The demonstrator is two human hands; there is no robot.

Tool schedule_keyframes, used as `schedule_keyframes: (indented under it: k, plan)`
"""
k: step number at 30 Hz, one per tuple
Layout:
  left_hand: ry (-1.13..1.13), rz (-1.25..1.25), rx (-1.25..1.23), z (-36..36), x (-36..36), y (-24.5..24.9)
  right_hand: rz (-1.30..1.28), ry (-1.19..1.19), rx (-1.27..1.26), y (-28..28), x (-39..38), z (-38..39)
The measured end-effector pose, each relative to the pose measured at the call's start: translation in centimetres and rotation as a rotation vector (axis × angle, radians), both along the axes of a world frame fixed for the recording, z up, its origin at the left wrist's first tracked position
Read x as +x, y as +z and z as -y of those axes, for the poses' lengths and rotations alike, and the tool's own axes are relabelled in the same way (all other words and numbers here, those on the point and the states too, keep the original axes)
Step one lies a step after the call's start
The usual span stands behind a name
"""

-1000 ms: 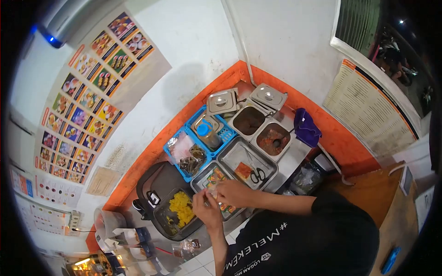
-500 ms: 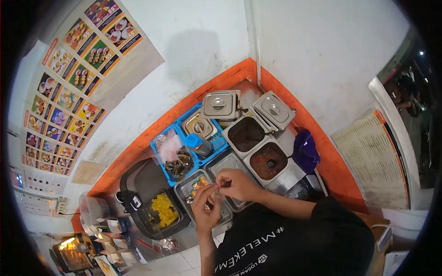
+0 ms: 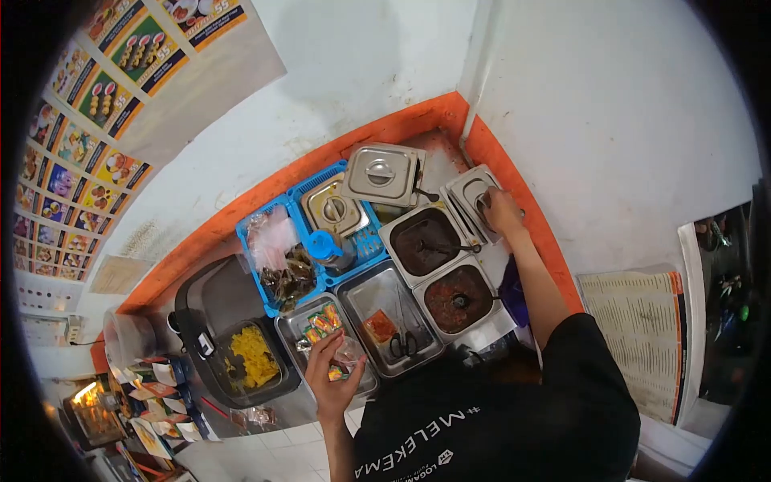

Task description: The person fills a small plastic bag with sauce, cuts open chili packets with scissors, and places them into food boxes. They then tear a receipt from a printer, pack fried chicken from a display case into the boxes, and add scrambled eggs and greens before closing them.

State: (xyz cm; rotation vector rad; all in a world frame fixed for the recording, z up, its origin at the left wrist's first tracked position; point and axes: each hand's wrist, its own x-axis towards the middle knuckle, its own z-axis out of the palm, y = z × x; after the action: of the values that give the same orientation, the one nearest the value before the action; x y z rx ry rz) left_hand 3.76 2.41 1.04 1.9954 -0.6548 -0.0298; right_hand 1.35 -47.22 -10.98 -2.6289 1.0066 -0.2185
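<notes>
The left hand [image 3: 331,379] pinches a small clear plastic packet [image 3: 350,353] over the rectangular steel tray of coloured sachets [image 3: 283,328]. The right hand [image 3: 502,210] lies on the square steel lid [image 3: 470,193] behind the steel pan of dark sauce [image 3: 387,234]. I cannot tell whether it grips.

A steel table [image 3: 491,257] fills the orange-banded corner, packed edge to edge. Two blue baskets [image 3: 277,301] stand along the back wall, four open steel pans [image 3: 377,293] sit in front, and a lid [image 3: 468,193] leans in the corner. A purple cloth [image 3: 511,291] lies right, a black cooker [image 3: 210,301] left.
</notes>
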Motion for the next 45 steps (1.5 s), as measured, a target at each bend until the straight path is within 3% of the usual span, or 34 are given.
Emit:
schedule_keyframes:
  k: [4, 8, 12, 14, 18, 19, 21, 23, 26, 29, 32, 36, 40, 44, 45]
  plan:
    - [0.056, -0.122, -0.011, -1.0, -0.9, -0.7, -0.047, -0.021, 0.133, 3.4, -0.2, -1.0]
    - [0.073, -0.198, -0.002, -2.1, -1.3, -0.9, -0.066, 0.127, 0.198, 9.2, -1.7, -10.0]
    - [0.038, -0.221, 0.013, -1.7, -1.2, -1.4, 0.152, 0.295, 0.223, 0.8, 1.1, -15.7]
    - [-0.015, -0.198, 0.027, -0.6, -0.8, -0.5, 0.048, 0.218, 0.257, -1.1, 3.1, -17.0]
    - [-0.031, -0.224, 0.024, -0.5, -1.1, -0.7, 0.097, 0.257, 0.421, 0.0, 3.0, -14.5]
    - [-0.026, -0.226, 0.018, -0.5, -1.2, -0.6, 0.153, 0.13, 0.469, 1.3, 2.7, -12.9]
    - [0.0, -0.23, -0.002, -1.1, -1.7, -1.1, 0.32, 0.017, 0.111, -0.4, 1.7, -8.0]
    - [0.013, -0.268, -0.004, -1.4, -2.0, -1.0, 0.156, -0.056, -0.051, -1.0, 1.2, -3.5]
    - [0.012, -0.284, 0.003, -1.6, -2.0, -1.4, 0.011, 0.06, 0.004, -2.8, 1.2, 0.2]
    - [0.012, -0.256, 0.022, -1.5, -1.9, -1.0, -0.011, -0.012, -0.002, 3.5, 0.3, -0.9]
    - [0.013, -0.243, 0.031, -1.5, -2.0, -0.6, -0.03, -0.029, 0.181, 10.8, -1.3, -4.3]
    - [-0.029, -0.316, 0.042, -0.7, -2.0, -0.4, 0.037, 0.268, 0.201, 4.1, -1.0, -12.4]
    - [-0.08, -0.376, 0.071, 0.2, -2.1, 0.1, 0.026, 0.226, 0.303, -0.9, 2.2, -16.6]
    - [-0.081, -0.331, 0.073, 0.4, -2.1, 0.6, 0.394, 0.102, 0.291, 1.9, -0.3, -13.4]
    - [-0.08, -0.328, 0.072, 0.1, -2.1, 0.5, 0.403, -0.061, 0.205, 4.2, -1.6, -11.6]
